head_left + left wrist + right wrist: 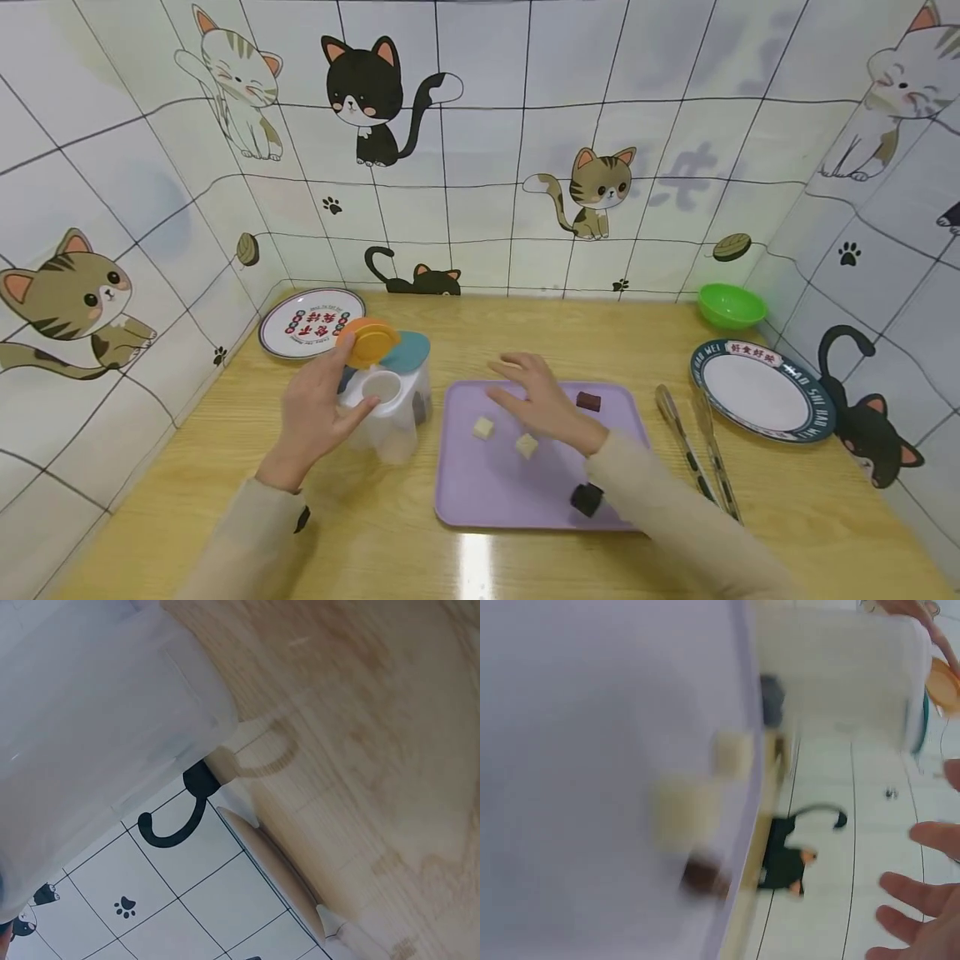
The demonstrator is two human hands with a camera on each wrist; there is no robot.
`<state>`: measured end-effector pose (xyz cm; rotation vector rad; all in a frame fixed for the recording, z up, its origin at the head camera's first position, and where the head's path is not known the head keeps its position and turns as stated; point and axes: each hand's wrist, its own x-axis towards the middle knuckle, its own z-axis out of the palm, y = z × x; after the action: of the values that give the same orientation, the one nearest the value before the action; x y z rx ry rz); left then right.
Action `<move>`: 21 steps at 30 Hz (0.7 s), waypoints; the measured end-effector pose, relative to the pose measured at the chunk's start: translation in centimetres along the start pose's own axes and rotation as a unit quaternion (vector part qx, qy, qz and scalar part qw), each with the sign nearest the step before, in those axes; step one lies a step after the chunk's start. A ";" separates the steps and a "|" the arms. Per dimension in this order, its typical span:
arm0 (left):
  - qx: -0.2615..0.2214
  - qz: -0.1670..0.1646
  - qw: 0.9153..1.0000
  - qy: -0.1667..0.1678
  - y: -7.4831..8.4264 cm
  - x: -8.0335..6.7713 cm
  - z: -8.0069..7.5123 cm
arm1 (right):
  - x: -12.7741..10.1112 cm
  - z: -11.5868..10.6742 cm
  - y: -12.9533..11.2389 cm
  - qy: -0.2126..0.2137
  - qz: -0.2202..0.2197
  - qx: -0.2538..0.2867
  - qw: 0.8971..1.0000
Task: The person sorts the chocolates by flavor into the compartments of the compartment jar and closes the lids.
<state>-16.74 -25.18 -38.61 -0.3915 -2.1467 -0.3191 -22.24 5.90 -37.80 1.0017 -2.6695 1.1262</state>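
My left hand (318, 408) is at a translucent multi-compartment container (396, 429) with coloured lids. Its fingertips touch the raised orange lid (371, 343), and the thumb points toward the uncovered round opening. A teal lid (407, 352) sits behind. Over the purple tray (468, 492), my right hand (547, 400) hovers with its fingers spread and holds nothing. The tray carries two cream cubes, one at the left (483, 428) and one below the hand (527, 446), a dark brown-red block (588, 402) and a black block (587, 499). The left wrist view shows mainly the container wall (105, 727).
Right of the tray lie two metal utensils with patterned handles (693, 454). Beyond them are a dark-rimmed plate (757, 392) and a green bowl (731, 307). Another plate with red lettering (288, 321) lies behind the container. Cat-patterned walls (487, 208) enclose the table.
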 end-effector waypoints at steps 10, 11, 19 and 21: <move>0.015 0.023 0.999 0.035 -0.5 -0.2 0.5 | -12.3 -9.7 7.1 0.062 0.071 -0.186 0.978; 0.016 0.027 0.999 0.041 -0.5 -0.2 0.7 | -13.4 -10.3 7.4 0.067 0.084 -0.186 0.977; 0.022 0.056 0.994 0.087 -0.4 0.2 1.6 | -19.1 -12.9 10.1 0.035 0.253 -0.220 0.941; 0.017 0.050 0.995 0.090 -0.4 0.2 1.7 | -19.9 -13.3 10.6 -0.036 0.311 -0.228 0.922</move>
<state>-18.25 -24.89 -39.47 -0.4334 -1.9472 -0.2496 -15.26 31.00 -40.70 0.1113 -3.1798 0.4508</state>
